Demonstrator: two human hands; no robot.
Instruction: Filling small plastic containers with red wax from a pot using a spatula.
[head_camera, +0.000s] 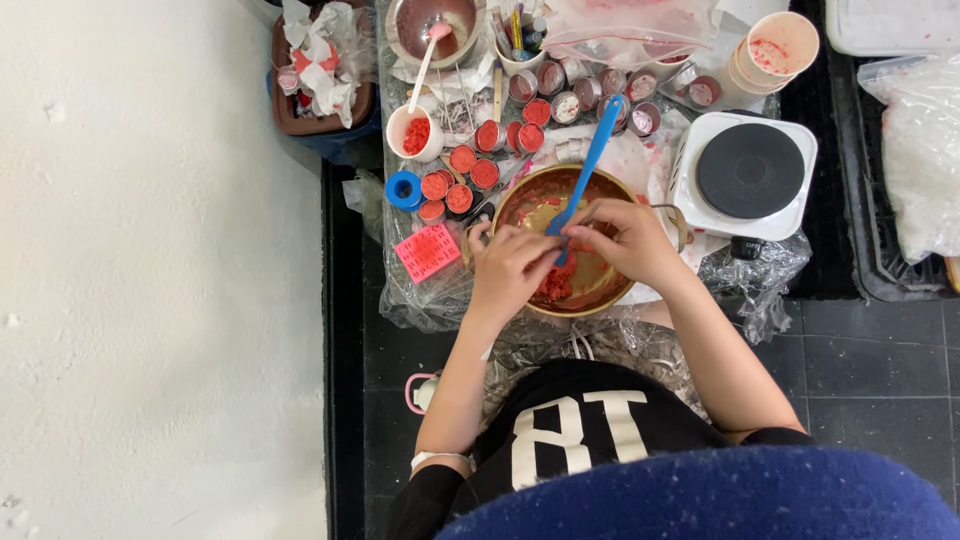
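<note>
Brass-coloured round metal bowl (520, 205) sits on crinkly clear plastic sheeting (420, 300), with red crumbly stuff (560, 282) smeared inside. Both hands are over it: the left hand (512, 268) is curled narrow, fingertips pinched on something small I can't make out, and the right hand (625, 240) is closed around the lower end of a blue plastic spatula (592, 160) that leans up past the far rim. Just behind the bowl there's a cluster of small round tins filled with red (478, 165). White single-burner hot plate with a black top (745, 172) is right beside the bowl, and a pink square note (427, 252) lies on the other side.
</note>
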